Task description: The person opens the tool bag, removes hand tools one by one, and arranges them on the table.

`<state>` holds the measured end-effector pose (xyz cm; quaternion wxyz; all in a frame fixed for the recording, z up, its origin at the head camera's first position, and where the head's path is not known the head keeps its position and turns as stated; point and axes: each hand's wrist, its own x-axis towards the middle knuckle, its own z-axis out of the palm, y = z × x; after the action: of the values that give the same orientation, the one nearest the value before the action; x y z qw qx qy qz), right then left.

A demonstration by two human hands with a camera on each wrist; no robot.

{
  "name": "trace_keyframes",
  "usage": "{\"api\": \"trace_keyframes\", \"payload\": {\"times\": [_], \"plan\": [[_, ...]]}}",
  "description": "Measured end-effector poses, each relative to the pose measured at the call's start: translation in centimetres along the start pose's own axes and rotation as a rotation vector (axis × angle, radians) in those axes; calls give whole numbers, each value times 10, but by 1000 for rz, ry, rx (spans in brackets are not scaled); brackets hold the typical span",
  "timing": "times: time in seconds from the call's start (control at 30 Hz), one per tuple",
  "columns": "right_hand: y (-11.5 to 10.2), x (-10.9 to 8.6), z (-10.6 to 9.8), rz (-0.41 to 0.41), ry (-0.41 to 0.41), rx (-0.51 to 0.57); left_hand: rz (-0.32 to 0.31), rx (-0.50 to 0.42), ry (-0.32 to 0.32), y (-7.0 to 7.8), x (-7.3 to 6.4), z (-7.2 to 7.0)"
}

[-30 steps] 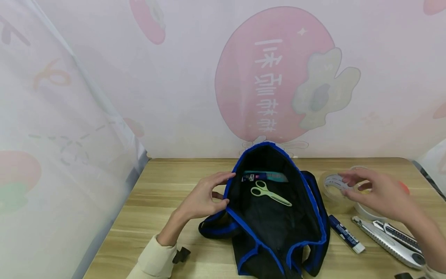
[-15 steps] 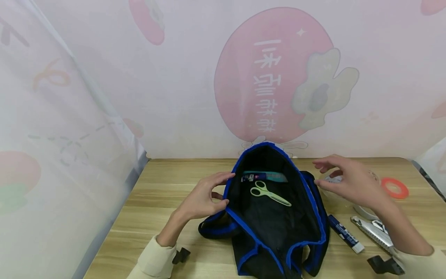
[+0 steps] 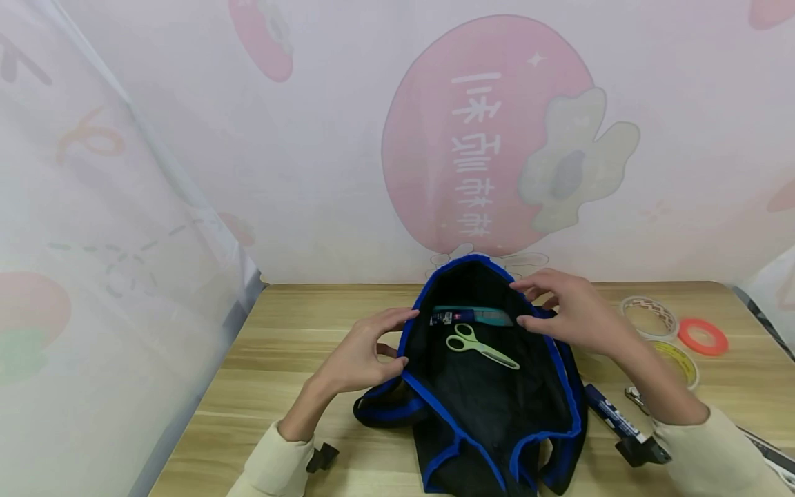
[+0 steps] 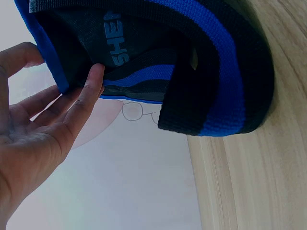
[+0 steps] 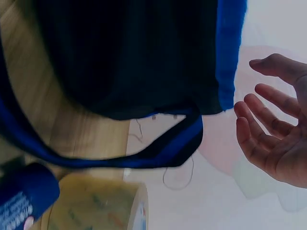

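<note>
A black fabric bag with blue trim [image 3: 491, 407] stands open-mouthed on the table. My left hand [image 3: 357, 345] pinches its left rim [image 4: 50, 62]. Light green scissors [image 3: 481, 346] lie inside, below a teal utility knife [image 3: 493, 315] and a navy tube with white print [image 3: 452, 317]. My right hand [image 3: 565, 310] is at the bag's upper right rim, overlapping it in the head view. In the right wrist view the right hand [image 5: 278, 124] is beyond the blue rim, fingers loosely bent and nothing held. My right forearm hides some things behind it.
Right of the bag lie a beige tape roll [image 3: 632, 304], a red ring of tape [image 3: 714, 336] and a yellow-lined tape roll [image 3: 691, 373]. A navy tube [image 3: 611, 411] lies beside the bag's right strap. A large clear tape roll [image 5: 91, 203] shows in the right wrist view.
My right hand has moved left from over the tape rolls to the bag's right rim, uncovering the rolls. My left hand stays on the left rim.
</note>
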<state>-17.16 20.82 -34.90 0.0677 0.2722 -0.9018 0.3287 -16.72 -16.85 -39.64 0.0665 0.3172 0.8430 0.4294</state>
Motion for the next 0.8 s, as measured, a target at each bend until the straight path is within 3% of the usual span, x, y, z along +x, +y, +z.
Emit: {"api": "trace_keyframes", "payload": {"times": [0.57, 0.8], "plan": [[-16, 34, 34, 6, -129, 22, 8, -11, -3, 0, 0, 0], [-14, 48, 48, 14, -181, -26, 5, -13, -4, 0, 1, 0]]}}
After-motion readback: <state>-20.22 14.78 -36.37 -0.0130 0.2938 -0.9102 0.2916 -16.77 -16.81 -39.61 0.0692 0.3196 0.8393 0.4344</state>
